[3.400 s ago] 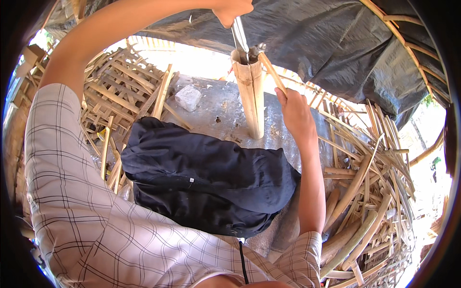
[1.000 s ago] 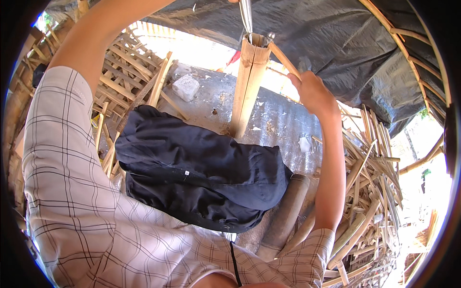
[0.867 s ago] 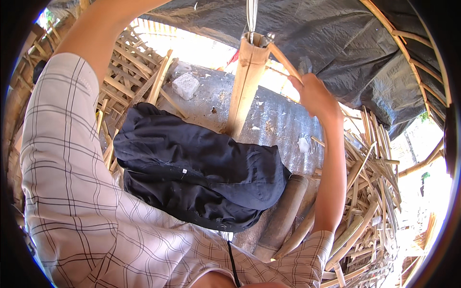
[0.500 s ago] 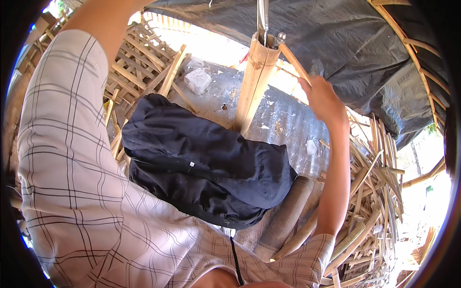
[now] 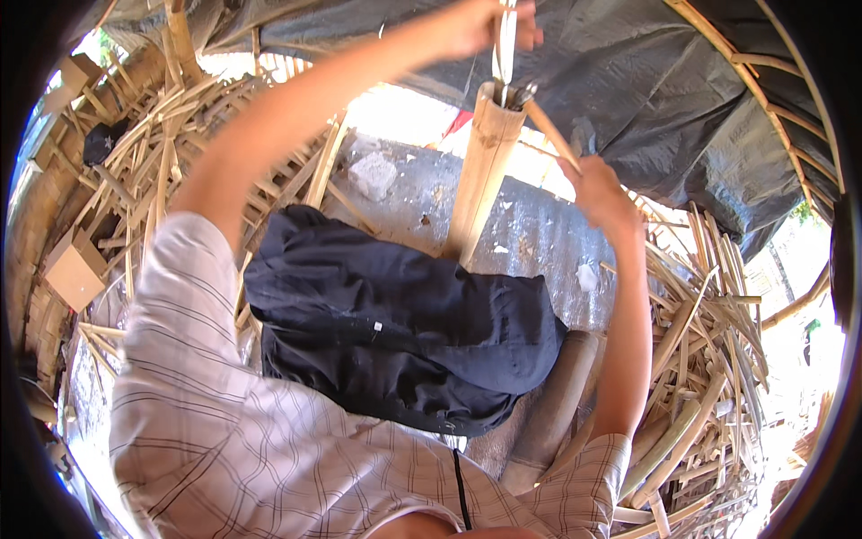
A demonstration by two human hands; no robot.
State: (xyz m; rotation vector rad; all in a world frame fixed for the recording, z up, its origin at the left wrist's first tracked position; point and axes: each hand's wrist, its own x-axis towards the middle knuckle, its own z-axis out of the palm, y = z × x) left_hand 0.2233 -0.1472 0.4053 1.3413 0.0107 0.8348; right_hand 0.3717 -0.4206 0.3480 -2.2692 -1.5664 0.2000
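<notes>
My right hand (image 5: 602, 193) is closed around a slim wooden handle (image 5: 549, 128). Its far end meets a small metal head (image 5: 530, 91) at the top of a split bamboo pole (image 5: 485, 162); it looks like a hammer. The pole stands upright beyond my lap, which is covered by dark trousers (image 5: 404, 332). A shiny narrow metal piece (image 5: 505, 49) rises from the pole's open top. My left hand (image 5: 494, 29) is beside this metal at the upper edge, blurred and partly cut off, so whether it grips the metal is unclear.
Split bamboo pieces (image 5: 696, 359) are heaped at the right, with more strips (image 5: 171, 135) at the left. A pale block (image 5: 372, 176) rests on a grey metal sheet (image 5: 530, 234). Black plastic sheeting (image 5: 646, 81) hangs at the back. A cardboard box (image 5: 76, 269) stands at far left.
My left hand has come into view at the top, beside the shiny metal piece, and the left arm has swung inward. My right hand still grips the handle. The whole view has shifted slightly.
</notes>
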